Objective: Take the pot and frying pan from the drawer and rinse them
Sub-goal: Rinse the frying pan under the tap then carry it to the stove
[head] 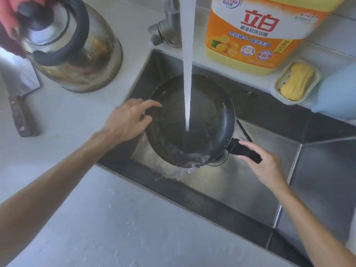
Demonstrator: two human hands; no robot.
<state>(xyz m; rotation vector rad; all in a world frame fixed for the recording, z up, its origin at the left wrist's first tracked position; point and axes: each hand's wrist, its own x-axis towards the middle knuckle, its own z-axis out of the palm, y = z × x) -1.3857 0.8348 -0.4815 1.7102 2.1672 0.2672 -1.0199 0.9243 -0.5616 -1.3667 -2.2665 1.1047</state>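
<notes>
Frying pan (192, 122): located in the steel sink (250, 182), tilted, its dark inside facing up and toward the camera. A stream of water (187, 74) from the faucet (169, 22) strikes the pan's inside; water spills off the low rim into the basin. Left hand (127, 120): at the pan's left rim, fingers (152, 104) curled over the edge and gripping it. Right hand (267, 166): at the black handle (244, 151), fingers narrowly wrapped round it from beneath. Bench (115, 218): pale, wet with droplets near the sink. On it to the left stand a stained steel kettle (77, 49) and a cleaver (19, 89). Behind the sink: an orange detergent bottle (256, 31) and yellow soap (296, 81) in a dish (277, 89).
</notes>
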